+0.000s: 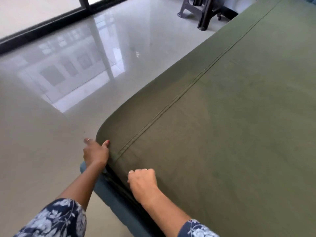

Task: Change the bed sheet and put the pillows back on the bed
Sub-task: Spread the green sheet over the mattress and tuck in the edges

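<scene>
Head view: left hand (95, 152) pinches the green sheet (222, 117) at the bed's near corner; right hand (142, 181), clenched on it just inboard; bed runs away ahead-right.

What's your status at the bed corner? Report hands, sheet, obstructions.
Left hand grips green sheet at the corner. Right hand fisted on the sheet's near edge. No pillows in view. Dark stool stands clear.

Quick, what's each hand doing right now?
Left hand: grips the green sheet at the bed's corner.
Right hand: curled on the sheet; a grip cannot be told.
</scene>
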